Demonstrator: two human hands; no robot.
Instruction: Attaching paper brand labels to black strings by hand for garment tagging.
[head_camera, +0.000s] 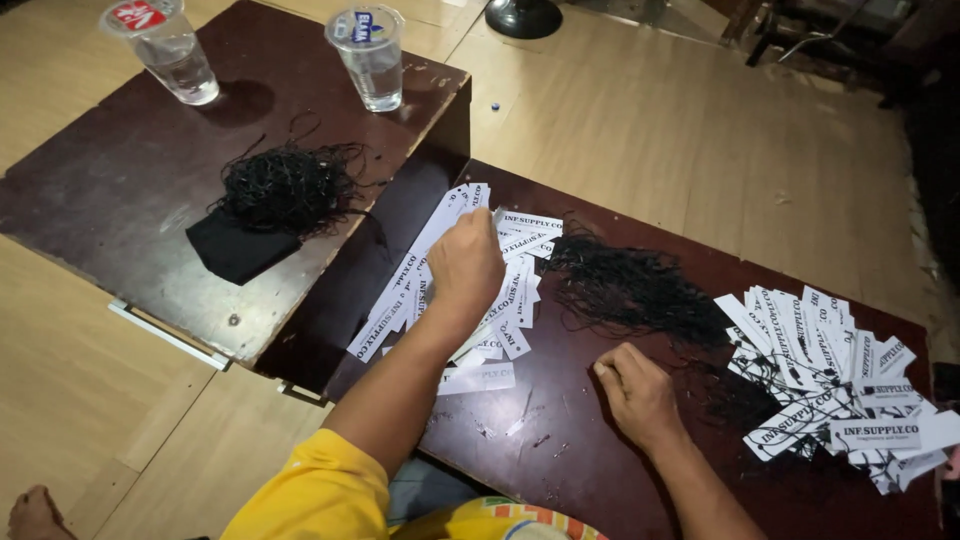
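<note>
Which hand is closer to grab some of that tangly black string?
Probably the right hand. It rests on the dark table just below the loose black string pile. The left hand lies on the spread white paper tags, a bit farther away.

tags (480, 290): white paper, matt, black print | string pile (630, 290): thin black cord, matt | low table (560, 440): dark wood, scratched, slight sheen | cups (368, 55): clear plastic, glossy | floor (700, 130): pale wood-look, smooth
</note>
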